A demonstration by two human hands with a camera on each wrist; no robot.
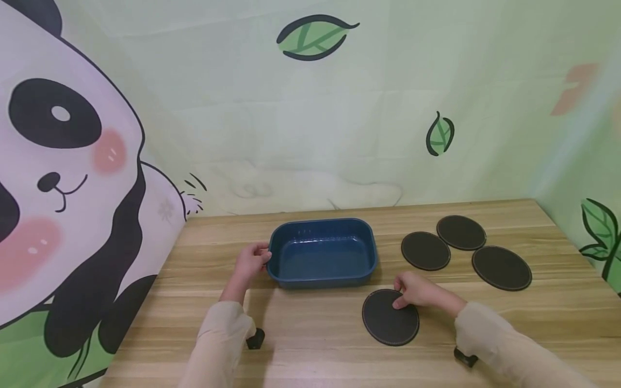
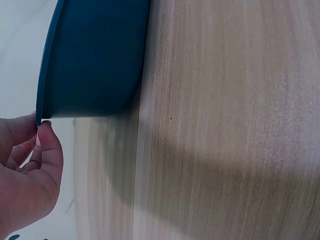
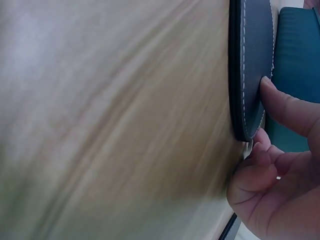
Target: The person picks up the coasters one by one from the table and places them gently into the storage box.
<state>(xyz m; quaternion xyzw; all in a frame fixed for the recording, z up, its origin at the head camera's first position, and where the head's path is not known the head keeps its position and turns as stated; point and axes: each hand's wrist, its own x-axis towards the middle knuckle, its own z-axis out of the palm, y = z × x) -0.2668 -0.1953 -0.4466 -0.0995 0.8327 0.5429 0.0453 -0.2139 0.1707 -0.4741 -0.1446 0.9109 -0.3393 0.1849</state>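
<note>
Being pinched at its left rim by the thumb and fingers of the left hand (image 1: 250, 261), a glossy dark-blue rounded-rectangular dish (image 1: 321, 260) is set on the wood-grain table (image 1: 310, 345). Near the dish's front right corner, a round black leather-like coaster (image 1: 387, 320) with pale edge stitching is gripped by the right hand (image 1: 421, 291), its thumb laid on top and its fingers tucked at the edge; whether the coaster is raised cannot be told. Three similar black coasters (image 1: 426, 251) are grouped to the dish's right.
</note>
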